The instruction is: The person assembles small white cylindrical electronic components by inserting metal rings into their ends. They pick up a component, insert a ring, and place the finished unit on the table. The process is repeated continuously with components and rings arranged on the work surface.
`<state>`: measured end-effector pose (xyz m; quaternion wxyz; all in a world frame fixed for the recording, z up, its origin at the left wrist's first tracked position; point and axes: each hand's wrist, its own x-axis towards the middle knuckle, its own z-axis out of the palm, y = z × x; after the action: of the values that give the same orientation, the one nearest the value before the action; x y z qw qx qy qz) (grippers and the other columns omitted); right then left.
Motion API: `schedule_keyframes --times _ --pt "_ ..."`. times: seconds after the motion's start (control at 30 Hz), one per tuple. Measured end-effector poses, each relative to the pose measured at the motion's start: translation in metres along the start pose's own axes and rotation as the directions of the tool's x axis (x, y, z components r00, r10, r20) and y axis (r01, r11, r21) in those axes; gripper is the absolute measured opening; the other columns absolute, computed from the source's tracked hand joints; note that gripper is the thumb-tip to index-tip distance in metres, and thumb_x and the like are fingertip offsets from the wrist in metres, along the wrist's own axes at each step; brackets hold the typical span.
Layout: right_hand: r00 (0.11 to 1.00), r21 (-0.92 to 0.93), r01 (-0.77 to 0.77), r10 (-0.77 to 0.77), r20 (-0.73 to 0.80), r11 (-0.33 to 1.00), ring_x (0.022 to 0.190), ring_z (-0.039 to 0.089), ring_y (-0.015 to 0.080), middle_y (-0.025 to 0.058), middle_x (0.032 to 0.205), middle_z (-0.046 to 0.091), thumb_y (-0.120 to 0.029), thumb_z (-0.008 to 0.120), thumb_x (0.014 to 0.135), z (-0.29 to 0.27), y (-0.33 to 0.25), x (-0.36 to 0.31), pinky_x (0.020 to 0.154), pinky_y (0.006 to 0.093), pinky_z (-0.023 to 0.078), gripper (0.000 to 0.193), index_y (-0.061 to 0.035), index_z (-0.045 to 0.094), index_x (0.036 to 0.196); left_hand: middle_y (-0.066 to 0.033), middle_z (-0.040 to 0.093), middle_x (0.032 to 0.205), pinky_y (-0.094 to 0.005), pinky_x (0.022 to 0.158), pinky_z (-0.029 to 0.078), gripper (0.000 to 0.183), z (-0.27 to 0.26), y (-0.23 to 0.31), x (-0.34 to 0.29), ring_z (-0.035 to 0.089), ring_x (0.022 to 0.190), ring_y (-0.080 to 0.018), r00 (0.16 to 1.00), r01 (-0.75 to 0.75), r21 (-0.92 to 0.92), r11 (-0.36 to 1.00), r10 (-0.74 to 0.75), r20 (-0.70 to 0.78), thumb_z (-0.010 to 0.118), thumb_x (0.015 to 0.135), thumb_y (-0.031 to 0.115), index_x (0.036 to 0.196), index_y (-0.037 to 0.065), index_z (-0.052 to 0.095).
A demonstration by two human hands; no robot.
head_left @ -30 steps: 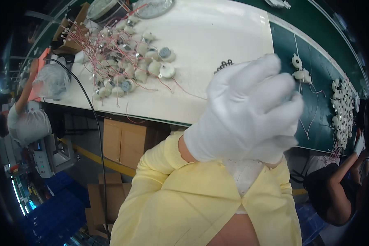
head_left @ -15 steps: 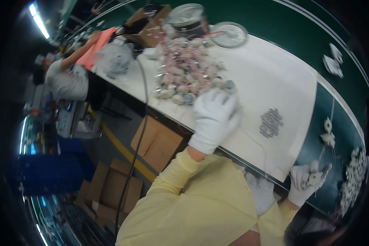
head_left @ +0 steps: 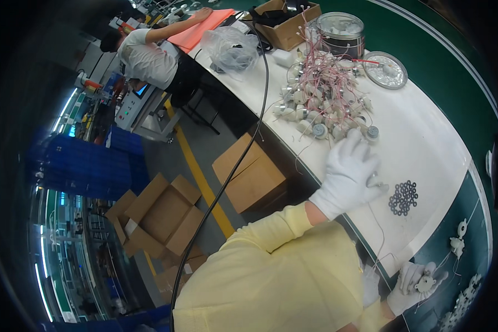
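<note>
My left hand (head_left: pixel 351 171), in a white glove, lies palm down on the white table (head_left: pixel 426 144) with its fingers stretched out. The fingertips touch the near edge of a pile of small round motors with pink wires (head_left: pixel 321 105). A thin wire runs out from under its thumb toward me. My right hand (head_left: pixel 418 285), also gloved, is low at the table's near right corner, closed around a small white wired part (head_left: pixel 426 283). Yellow sleeves cover both forearms.
A cluster of black washers (head_left: pixel 403 196) lies right of my left hand. Beyond the pile stand a round metal tin (head_left: pixel 342 30), a clear lid (head_left: pixel 386 69) and a cardboard box (head_left: pixel 285 22). The green belt (head_left: pixel 459 77) carries white parts (head_left: pixel 456 243). Another person (head_left: pixel 149 55) bends over the table's far end. Open cartons (head_left: pixel 160 216) sit on the floor.
My left hand came down from in front of the camera onto the table at the motor pile. The view swung left, and my right hand stays low holding its part.
</note>
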<state>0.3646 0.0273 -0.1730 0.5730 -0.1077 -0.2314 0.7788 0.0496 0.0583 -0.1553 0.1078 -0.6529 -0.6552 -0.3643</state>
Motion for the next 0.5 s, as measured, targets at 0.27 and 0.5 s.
schedule_keyframes --times 0.27,0.5 --pt "0.994 0.036 0.078 -0.075 -0.076 0.996 0.029 0.033 0.0108 0.008 0.046 0.048 -0.043 0.047 0.112 -0.037 -0.001 -0.012 0.03 0.0209 0.022 0.048 -0.0051 0.054 0.084 -0.008 0.06 0.109 -0.0521 0.099 0.046 0.04 -0.001 -0.003 -0.006 0.055 0.121 -0.0392 0.996 -0.063 -0.037 0.997 0.061 -0.06 0.087 0.069 0.038 0.098 0.016 0.07" --pt "0.999 -0.001 0.039 -0.039 0.001 0.999 0.029 0.034 0.0115 0.0102 0.048 0.049 -0.044 0.048 0.112 -0.048 0.002 -0.015 0.029 0.021 0.027 0.051 -0.0001 0.059 0.09 -0.0111 0.061 0.12 -0.0491 0.107 0.05 0.039 -0.016 -0.021 -0.004 0.059 0.121 -0.0287 0.934 0.053 -0.575 0.817 -0.245 -0.261 0.083 0.084 0.019 0.115 0.012 0.062"
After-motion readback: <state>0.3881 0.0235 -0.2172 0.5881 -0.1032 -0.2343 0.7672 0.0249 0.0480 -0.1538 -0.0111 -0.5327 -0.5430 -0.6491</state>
